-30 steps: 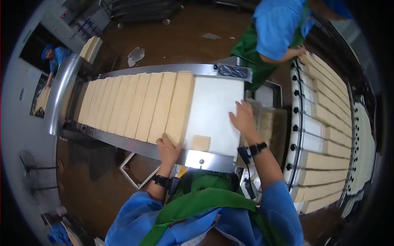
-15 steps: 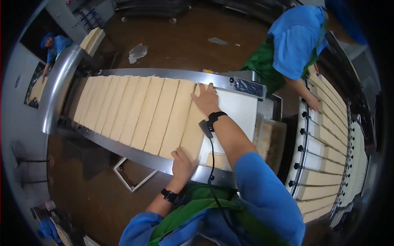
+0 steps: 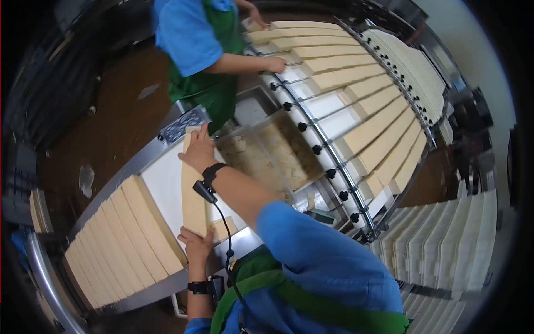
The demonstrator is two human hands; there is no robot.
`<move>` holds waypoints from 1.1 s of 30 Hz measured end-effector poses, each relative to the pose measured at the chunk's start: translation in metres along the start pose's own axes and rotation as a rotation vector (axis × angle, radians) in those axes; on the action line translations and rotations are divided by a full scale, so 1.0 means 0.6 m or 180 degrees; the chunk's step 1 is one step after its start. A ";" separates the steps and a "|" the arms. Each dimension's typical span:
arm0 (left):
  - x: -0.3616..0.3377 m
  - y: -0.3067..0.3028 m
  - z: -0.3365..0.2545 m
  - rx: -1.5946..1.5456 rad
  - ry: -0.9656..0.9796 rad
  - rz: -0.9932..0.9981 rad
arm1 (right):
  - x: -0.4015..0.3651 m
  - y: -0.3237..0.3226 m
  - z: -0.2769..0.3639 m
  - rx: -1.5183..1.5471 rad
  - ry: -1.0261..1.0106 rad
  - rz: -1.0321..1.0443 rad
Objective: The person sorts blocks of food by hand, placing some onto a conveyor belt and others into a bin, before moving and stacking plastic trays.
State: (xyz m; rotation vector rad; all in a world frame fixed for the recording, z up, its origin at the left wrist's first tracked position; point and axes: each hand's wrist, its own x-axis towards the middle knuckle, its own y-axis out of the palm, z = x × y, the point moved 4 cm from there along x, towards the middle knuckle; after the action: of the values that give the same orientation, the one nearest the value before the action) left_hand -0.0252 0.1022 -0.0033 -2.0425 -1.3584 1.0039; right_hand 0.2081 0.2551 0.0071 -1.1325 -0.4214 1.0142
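Note:
A long cream-coloured slab [image 3: 193, 189] lies crosswise on the white belt [image 3: 164, 175], apart from the row of like slabs [image 3: 119, 239] on its left. My right hand [image 3: 199, 149] grips the far end of this slab, with the thumb on the left side and the fingers over the end. At the near end, my left hand [image 3: 197, 244] has its thumb and fingers around the slab's edge. A small cut piece [image 3: 223, 229] of the same material sits beside my left hand, near the belt's metal edge.
Right of the belt are plastic bins [image 3: 286, 153] with scraps in them. Beyond stands a rack [image 3: 311, 131] with metal rods, black knobs and more slabs [image 3: 384, 131]. A co-worker [image 3: 194, 50] reaches over it. Stacked white boards [image 3: 439, 239] stand at the right.
Both hands have brought the end slab rightward along the belt, away from the row, leaving a gap. My view has turned right toward the rack.

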 end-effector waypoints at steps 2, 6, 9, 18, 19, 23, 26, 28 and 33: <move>0.007 0.009 -0.028 0.0075 0.0014 -0.0228 | -0.009 -0.018 -0.048 0.0783 0.0412 -0.0220; 0.004 0.025 -0.100 -0.0120 0.0657 -0.0641 | -0.053 -0.105 -0.172 0.1799 0.0903 -0.0870; 0.009 0.068 -0.219 -0.0442 0.1285 -0.0783 | -0.119 -0.258 -0.315 0.2220 0.1053 -0.1652; 0.056 0.155 -0.522 -0.0748 0.2838 -0.0567 | -0.057 -0.419 -0.649 0.1527 0.1991 -0.1780; 0.072 0.163 -0.541 -0.0829 0.2803 -0.0322 | -0.051 -0.428 -0.675 0.1299 0.2101 -0.1447; 0.128 0.192 -0.581 -0.1264 0.2735 0.0383 | -0.005 -0.422 -0.785 0.0296 0.1843 -0.1074; 0.126 0.205 -0.596 -0.1212 0.2511 0.0658 | 0.016 -0.435 -0.825 0.0403 0.1895 -0.0844; 0.122 0.216 -0.604 -0.1230 0.2448 0.0576 | 0.023 -0.437 -0.830 0.0503 0.1921 -0.0684; 0.126 0.237 -0.620 -0.1231 0.2330 0.0421 | 0.009 -0.453 -0.830 0.0478 0.1999 -0.0753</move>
State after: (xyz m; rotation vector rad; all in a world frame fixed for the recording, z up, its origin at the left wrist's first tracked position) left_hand 0.3668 0.1173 0.0975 -2.4451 -1.0666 -0.0215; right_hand 0.6974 -0.0296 0.0440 -1.1661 0.0278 0.4374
